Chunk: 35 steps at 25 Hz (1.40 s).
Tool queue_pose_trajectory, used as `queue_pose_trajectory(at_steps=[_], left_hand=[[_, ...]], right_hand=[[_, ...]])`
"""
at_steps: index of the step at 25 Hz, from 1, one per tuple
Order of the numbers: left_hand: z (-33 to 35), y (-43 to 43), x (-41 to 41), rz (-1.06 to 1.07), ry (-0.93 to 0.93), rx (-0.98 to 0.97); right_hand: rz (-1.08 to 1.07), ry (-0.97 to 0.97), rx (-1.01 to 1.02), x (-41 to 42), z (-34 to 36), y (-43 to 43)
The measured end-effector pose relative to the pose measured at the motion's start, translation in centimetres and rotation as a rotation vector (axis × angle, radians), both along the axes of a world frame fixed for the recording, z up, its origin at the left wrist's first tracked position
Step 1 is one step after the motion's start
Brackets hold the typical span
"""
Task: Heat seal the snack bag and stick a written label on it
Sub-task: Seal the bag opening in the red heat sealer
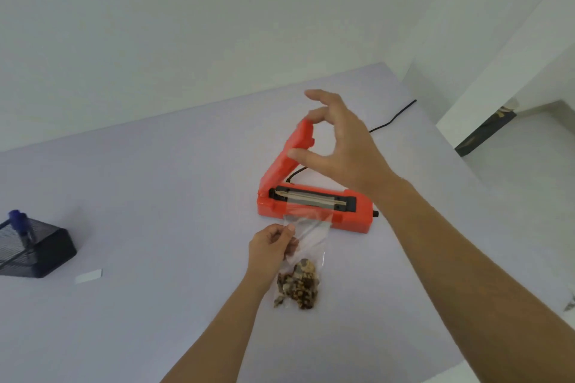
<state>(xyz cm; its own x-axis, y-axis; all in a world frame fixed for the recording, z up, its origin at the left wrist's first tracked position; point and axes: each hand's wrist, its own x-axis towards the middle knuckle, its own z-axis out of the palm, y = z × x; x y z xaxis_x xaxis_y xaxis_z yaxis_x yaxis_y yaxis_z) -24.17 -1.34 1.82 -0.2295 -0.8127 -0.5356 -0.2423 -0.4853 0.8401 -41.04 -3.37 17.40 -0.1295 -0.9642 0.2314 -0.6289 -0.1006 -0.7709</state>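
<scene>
Head view: bag mouth on the sealer, arm up.
My left hand (273,242) pinches the clear plastic snack bag (306,258); my right hand (336,146) hovers open beside the orange heat sealer's (314,211) raised arm. If my pinch slackens, the seal may wrinkle.

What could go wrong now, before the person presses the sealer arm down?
The clear plastic snack bag is pinched only at one edge by the left hand, so its mouth may lie crooked on the orange heat sealer. The open right hand hovers by the raised arm; fingers could get nipped.
</scene>
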Motion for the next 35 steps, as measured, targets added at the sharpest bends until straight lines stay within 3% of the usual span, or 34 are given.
queue_pose_trajectory(at_steps=[4, 8, 11, 14, 23, 35], left_hand=[[0.3, -0.3, 0.1, -0.034, -0.036, -0.017], [0.3, -0.6, -0.1, -0.038, -0.016, 0.037], [1.2, -0.4, -1.1, -0.065, -0.078, -0.034], [1.8, -0.2, -2.2, -0.028, -0.203, -0.139], [2.6, 0.5, -4.1, 0.025, -0.412, -0.421], [4.1, 2.2, -4.8, 0.049, -0.353, -0.559]], right_hand=[[0.108, -0.169, 0.094, 2.7, 0.2, -2.2], [-0.033, -0.289, 0.257, -1.7, -5.6, 1.3], [-0.102, -0.061, 0.505, -5.0, -10.1, 5.4], [-0.097, 0.233, 0.605, -6.0, -13.0, 7.0], [-0.136, 0.342, 0.510, -6.2, -15.8, 7.0], [-0.144, 0.346, 0.493, -6.0, -15.8, 7.0]])
